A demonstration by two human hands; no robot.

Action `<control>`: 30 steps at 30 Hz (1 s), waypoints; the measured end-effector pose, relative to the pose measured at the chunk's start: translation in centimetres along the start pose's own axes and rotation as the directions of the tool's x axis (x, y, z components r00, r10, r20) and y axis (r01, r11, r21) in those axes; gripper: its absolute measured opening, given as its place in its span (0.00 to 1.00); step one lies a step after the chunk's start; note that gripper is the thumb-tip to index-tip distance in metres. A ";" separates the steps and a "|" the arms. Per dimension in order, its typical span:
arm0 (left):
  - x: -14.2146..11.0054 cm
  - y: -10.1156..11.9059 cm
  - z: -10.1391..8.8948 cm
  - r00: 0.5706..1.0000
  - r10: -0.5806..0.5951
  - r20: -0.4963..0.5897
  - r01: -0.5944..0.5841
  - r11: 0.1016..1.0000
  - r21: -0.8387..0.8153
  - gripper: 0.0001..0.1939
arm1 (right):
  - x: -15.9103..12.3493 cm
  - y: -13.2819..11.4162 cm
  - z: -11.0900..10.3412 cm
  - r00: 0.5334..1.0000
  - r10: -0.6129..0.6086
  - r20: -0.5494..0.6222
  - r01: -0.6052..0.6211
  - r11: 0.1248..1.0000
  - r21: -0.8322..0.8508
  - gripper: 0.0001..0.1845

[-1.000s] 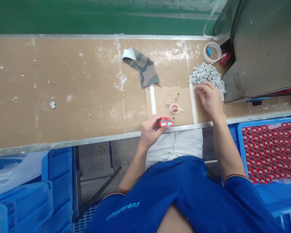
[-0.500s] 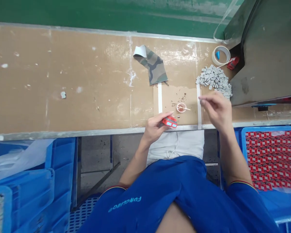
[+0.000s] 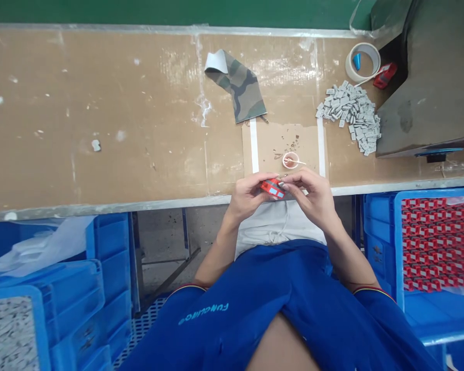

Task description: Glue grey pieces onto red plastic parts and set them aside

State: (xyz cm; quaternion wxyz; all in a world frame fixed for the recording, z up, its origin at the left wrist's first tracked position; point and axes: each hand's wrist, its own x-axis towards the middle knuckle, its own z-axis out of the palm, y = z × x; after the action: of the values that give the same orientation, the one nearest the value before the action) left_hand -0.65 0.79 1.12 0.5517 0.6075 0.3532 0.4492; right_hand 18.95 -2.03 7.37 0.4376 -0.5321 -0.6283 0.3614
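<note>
Head view. The left hand grips a small red toy vehicle by its end, between thumb and fingers, at the front edge of the table. The right hand pinches a small grey piece at the vehicle's near side; whether the two touch is unclear. The vehicle looks light, stiff and smooth, probably plastic, and is best held by its ends, clear of the pale panels. The tiny piece likely calls for a fingertip hold at its edges.
</note>
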 end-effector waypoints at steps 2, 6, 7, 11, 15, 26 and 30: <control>0.0 0.0 0.0 1.000 0.010 -0.003 -0.010 1.000 0.023 0.21 | -0.1 0.0 0.0 1.000 0.009 0.016 -0.009 1.000 -0.022 0.03; 0.0 0.0 0.0 1.000 0.030 -0.003 -0.030 0.999 0.032 0.21 | -0.1 0.2 0.0 1.000 0.001 0.025 0.000 0.998 -0.063 0.03; 0.0 0.0 0.0 0.999 0.035 -0.002 -0.035 0.999 0.029 0.21 | -0.1 0.3 0.1 1.000 -0.002 0.026 0.003 0.998 -0.065 0.03; 0.0 0.0 0.0 0.999 0.033 -0.005 -0.033 0.999 0.026 0.21 | 0.0 0.4 0.1 1.000 -0.006 0.031 0.008 0.998 -0.057 0.04; 0.0 0.1 0.0 1.000 0.008 0.009 -0.008 1.000 0.015 0.21 | 0.2 0.2 -0.4 0.997 -0.005 0.076 0.013 0.995 -0.098 0.04; -0.2 0.1 -0.2 0.999 0.021 0.036 -0.025 0.993 0.118 0.16 | -1.0 -1.6 1.1 0.990 -0.052 0.132 0.119 0.814 -0.568 0.13; -0.2 0.3 -0.3 0.997 0.033 0.063 -0.042 0.988 0.149 0.16 | -1.9 -1.5 1.5 0.991 -0.094 0.093 0.130 0.824 -0.551 0.12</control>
State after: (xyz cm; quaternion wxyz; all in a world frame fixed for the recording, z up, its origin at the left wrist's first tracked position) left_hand -1.00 0.66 1.34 0.5064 0.6672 0.3576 0.4130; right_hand 17.14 -4.11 7.93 0.2649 -0.5869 -0.7496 0.1529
